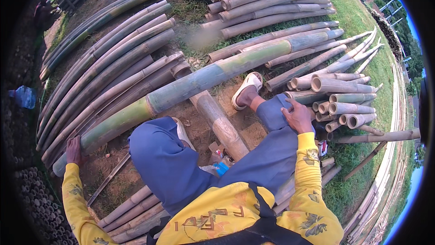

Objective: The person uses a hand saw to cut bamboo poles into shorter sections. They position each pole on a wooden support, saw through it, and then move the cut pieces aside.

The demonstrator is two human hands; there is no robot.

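A long, thick bamboo pole point(186, 88), patched green and grey, slants across in front of me from lower left to upper right. My left hand point(74, 150) is closed on it near its left end. Under its middle, a shorter thick bamboo piece point(222, 129) runs crosswise on the ground between my legs. My right hand point(298, 115) rests on my bent right knee, fingers loosely apart, with nothing visible in it. Beside the pole's left part lies a long, thin, blade-like strip point(108, 179).
Stacked bamboo poles point(108, 59) lie at left, with more piles point(272, 0) at the far side. Cut bamboo ends point(344, 97) point toward my right knee. A small blue item point(221, 169) lies between my legs. A clear plastic container point(23, 97) stands far left.
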